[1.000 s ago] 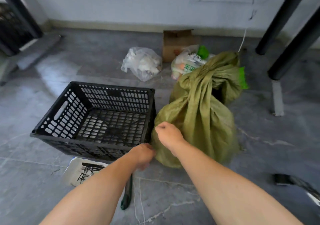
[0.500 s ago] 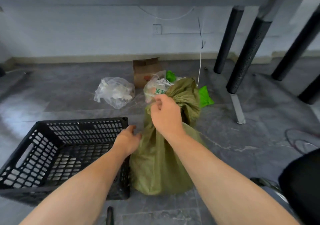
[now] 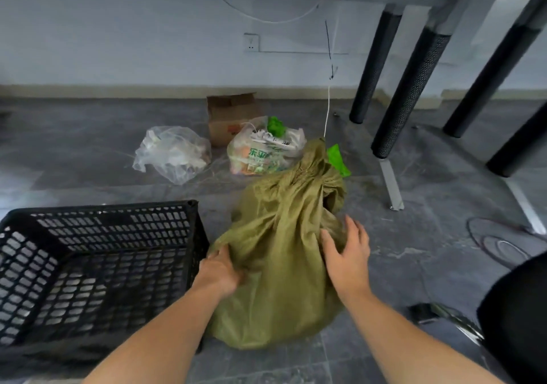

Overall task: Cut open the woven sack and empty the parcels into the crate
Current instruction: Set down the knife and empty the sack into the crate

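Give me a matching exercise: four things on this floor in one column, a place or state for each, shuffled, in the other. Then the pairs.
1. woven sack
2. crate
3. cardboard box
4. clear plastic bag

A. black, nothing visible inside
B. against the far wall, flaps open
C. olive green, neck tied shut, a hand on each side
D. crumpled, left of the box

Pairs: 1-C, 2-A, 3-B, 4-D

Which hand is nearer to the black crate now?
Left. The left hand presses the sack's side right beside the black crate; the right hand rests on the sack's far side.
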A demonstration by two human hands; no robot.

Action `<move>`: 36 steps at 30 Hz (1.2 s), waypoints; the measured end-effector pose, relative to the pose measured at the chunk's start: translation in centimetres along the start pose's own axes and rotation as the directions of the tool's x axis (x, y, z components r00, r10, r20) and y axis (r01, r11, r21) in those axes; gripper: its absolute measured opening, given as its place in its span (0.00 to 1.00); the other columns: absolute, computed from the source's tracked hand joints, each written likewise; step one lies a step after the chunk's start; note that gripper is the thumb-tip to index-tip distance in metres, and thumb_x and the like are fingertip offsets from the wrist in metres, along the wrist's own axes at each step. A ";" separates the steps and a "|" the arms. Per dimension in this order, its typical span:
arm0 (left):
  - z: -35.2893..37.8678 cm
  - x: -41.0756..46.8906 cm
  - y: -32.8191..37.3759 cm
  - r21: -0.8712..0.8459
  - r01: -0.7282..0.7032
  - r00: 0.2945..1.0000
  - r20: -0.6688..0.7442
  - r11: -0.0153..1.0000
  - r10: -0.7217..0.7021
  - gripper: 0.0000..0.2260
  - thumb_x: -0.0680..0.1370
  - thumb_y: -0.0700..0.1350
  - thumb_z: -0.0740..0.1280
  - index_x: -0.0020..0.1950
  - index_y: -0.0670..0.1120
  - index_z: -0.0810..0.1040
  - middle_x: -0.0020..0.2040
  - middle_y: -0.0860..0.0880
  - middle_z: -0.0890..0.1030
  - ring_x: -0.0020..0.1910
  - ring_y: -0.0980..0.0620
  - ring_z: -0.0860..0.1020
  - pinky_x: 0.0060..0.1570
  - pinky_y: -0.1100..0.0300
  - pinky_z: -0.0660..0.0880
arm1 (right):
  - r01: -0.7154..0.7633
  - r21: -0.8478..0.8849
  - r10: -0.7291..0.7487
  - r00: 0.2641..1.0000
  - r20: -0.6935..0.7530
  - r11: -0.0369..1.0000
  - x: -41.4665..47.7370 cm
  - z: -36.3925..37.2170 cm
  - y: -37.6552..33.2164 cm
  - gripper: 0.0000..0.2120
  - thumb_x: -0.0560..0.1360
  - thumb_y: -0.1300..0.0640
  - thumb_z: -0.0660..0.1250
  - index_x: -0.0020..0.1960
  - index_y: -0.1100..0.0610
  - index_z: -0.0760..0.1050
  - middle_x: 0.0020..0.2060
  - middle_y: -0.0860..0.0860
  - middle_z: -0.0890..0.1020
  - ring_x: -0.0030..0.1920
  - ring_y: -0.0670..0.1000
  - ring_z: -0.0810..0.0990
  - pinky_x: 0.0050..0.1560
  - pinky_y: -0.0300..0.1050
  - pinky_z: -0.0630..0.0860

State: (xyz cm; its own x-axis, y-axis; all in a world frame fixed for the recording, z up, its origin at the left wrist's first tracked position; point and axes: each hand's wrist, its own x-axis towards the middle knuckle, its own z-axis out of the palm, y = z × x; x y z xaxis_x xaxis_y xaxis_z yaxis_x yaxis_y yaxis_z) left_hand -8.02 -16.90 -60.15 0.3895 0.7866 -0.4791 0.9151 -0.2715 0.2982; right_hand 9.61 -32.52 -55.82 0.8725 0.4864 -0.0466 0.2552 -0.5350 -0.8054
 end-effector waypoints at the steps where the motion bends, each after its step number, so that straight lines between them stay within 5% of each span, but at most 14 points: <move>1: 0.5 0.3 -0.1 0.005 -0.006 1.000 0.007 1.000 0.005 0.31 0.78 0.60 0.60 0.77 0.48 0.59 0.74 0.41 0.66 0.70 0.39 0.67 0.68 0.51 0.67 | -0.057 0.018 0.057 0.998 -0.018 0.998 0.7 -0.1 0.4 0.32 0.78 0.42 0.65 0.78 0.50 0.61 0.78 0.53 0.60 0.78 0.57 0.57 0.76 0.57 0.56; 6: 2.4 1.0 0.0 -0.244 0.006 0.993 -0.115 0.970 -0.035 0.14 0.80 0.53 0.58 0.62 0.52 0.76 0.62 0.41 0.76 0.62 0.39 0.74 0.61 0.45 0.74 | -0.317 0.175 0.304 0.948 0.098 0.932 1.7 1.8 2.3 0.29 0.76 0.37 0.62 0.73 0.48 0.69 0.70 0.57 0.74 0.70 0.61 0.72 0.71 0.61 0.67; 11: -0.4 -0.1 0.9 -0.499 -0.065 0.960 -0.267 0.864 -0.082 0.11 0.83 0.50 0.54 0.55 0.46 0.73 0.48 0.38 0.80 0.49 0.38 0.79 0.50 0.51 0.76 | -0.232 0.154 0.240 0.970 -0.037 0.960 2.7 1.0 -1.4 0.15 0.80 0.47 0.62 0.52 0.59 0.74 0.48 0.58 0.80 0.55 0.62 0.78 0.55 0.53 0.72; 17: -6.4 -4.3 4.4 -0.594 -0.013 0.949 -0.262 0.805 -0.178 0.12 0.84 0.52 0.52 0.58 0.48 0.71 0.46 0.43 0.77 0.48 0.39 0.78 0.45 0.53 0.70 | -0.216 0.208 0.232 0.971 -0.057 0.954 1.9 -4.3 -9.2 0.15 0.83 0.46 0.57 0.52 0.58 0.73 0.50 0.57 0.80 0.54 0.59 0.76 0.57 0.52 0.71; 22: -13.6 -10.2 6.4 -0.619 0.024 0.942 -0.250 0.785 -0.226 0.12 0.84 0.49 0.53 0.59 0.44 0.72 0.48 0.39 0.79 0.51 0.37 0.78 0.48 0.52 0.71 | -0.277 0.307 0.282 0.959 0.028 0.910 0.9 -11.4 -17.5 0.17 0.82 0.44 0.59 0.62 0.53 0.74 0.52 0.51 0.78 0.54 0.53 0.74 0.54 0.47 0.66; 28: -22.3 -17.3 6.8 -0.617 0.097 0.943 -0.195 0.781 -0.271 0.11 0.84 0.47 0.54 0.56 0.44 0.73 0.45 0.42 0.77 0.47 0.41 0.75 0.45 0.53 0.67 | -0.315 0.172 0.277 0.937 0.212 0.933 -1.3 -16.5 -25.0 0.16 0.81 0.47 0.59 0.65 0.51 0.76 0.53 0.49 0.79 0.58 0.54 0.75 0.60 0.49 0.69; 36: -28.6 -25.5 -0.5 -0.551 0.328 0.881 -0.114 0.767 -0.459 0.11 0.83 0.47 0.53 0.49 0.43 0.72 0.46 0.42 0.78 0.48 0.40 0.75 0.51 0.49 0.72 | -0.506 0.175 0.348 0.768 0.539 0.845 -8.7 -14.8 -31.2 0.24 0.70 0.41 0.61 0.62 0.47 0.80 0.56 0.43 0.84 0.61 0.49 0.79 0.69 0.55 0.72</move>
State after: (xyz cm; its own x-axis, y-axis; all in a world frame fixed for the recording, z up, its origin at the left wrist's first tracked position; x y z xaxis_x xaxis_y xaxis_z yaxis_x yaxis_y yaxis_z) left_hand -21.41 -20.94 -24.50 -0.0890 0.8810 -0.4646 0.7720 0.3558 0.5267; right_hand 0.24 -30.25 -21.59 0.5340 0.5593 -0.6340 -0.2983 -0.5770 -0.7603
